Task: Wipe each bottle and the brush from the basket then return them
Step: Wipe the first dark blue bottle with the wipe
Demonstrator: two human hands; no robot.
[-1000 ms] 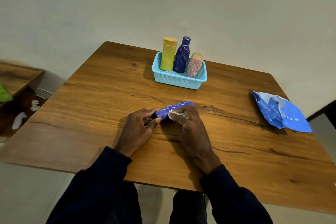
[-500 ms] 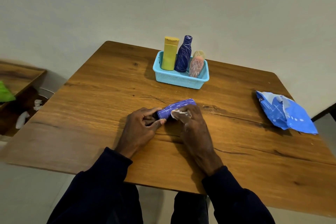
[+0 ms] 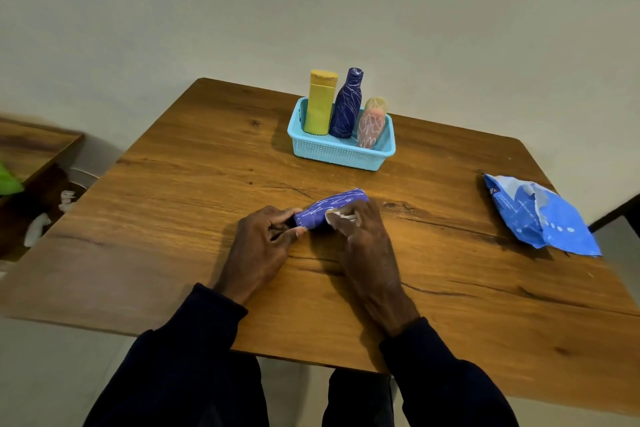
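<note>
A purple bottle with white scribbles lies on its side at the middle of the wooden table. My left hand grips its near end between thumb and fingers. My right hand presses a white wipe against the bottle's side. At the back of the table a light blue basket holds a yellow bottle, a dark blue bottle and a pink object with a pale top, all upright or leaning.
A blue wipes packet lies near the table's right edge. To the left, lower than the table, a wooden shelf carries something green and white scraps. A plain wall stands behind.
Both hands stay on the purple bottle with only slight finger movement; the wipe has shifted a little along the bottle. The view has drifted slightly.
</note>
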